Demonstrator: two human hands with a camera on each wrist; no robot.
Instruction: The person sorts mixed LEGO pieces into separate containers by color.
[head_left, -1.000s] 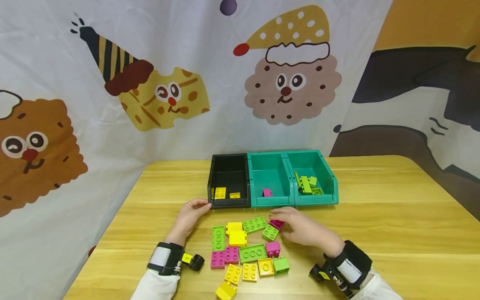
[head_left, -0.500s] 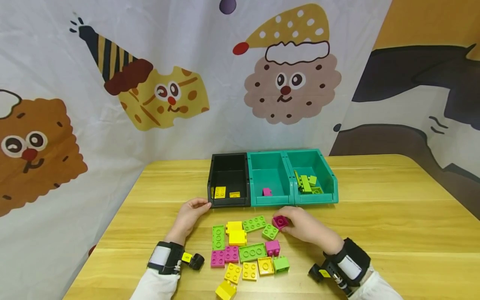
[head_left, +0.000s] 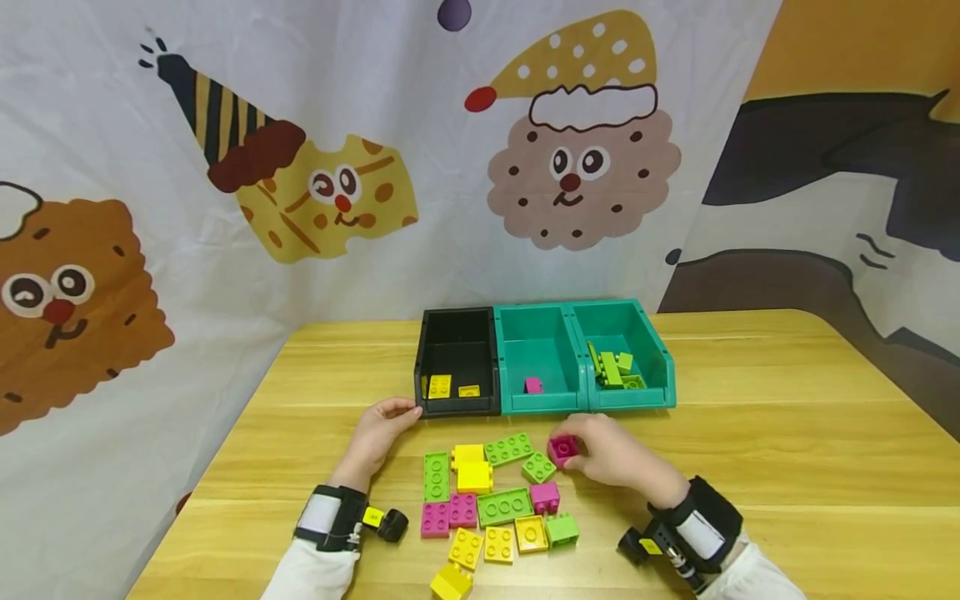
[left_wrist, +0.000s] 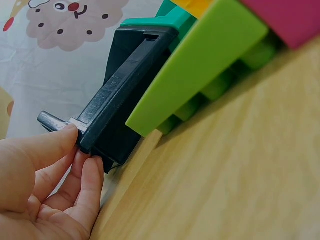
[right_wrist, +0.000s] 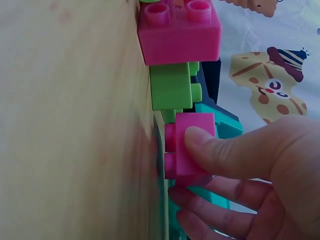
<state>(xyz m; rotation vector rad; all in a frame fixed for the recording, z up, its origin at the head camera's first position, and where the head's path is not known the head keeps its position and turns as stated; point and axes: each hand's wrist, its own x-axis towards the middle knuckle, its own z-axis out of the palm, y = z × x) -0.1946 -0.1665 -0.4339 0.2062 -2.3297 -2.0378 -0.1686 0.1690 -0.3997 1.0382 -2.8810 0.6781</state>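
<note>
Two bare hands reach over a wooden table (head_left: 810, 467) on my remote feed, its far edge along 12 o'clock against a printed backdrop (head_left: 450, 275) and its left edge slanting from 10 o'clock toward 8. Taking the loose bricks (head_left: 505, 506) as my dial's centre, I see the widest stretch of wood toward 3 o'clock; only a narrow strip parts those bricks from the bins.

At 11 to 12 o'clock stands a black bin (head_left: 459, 407) with yellow bricks (head_left: 440, 387) near its front wall; next clockwise, a middle teal bin (head_left: 546, 404) holds a single pink brick (head_left: 533, 385), and a right teal bin (head_left: 634, 400) holds lime bricks (head_left: 611, 372).

At 2 o'clock, the right hand (head_left: 611, 452) pinches a magenta brick (head_left: 562, 451) between thumb and fingers, studs down, hollow side up; I cannot tell whether it touches the wood. A small green brick (head_left: 539, 467) lies just beside it, toward 8. At 10 o'clock, the left hand (head_left: 377, 435) grips the black bin's near left corner, thumb on the rim, fingers curled beneath.
</note>
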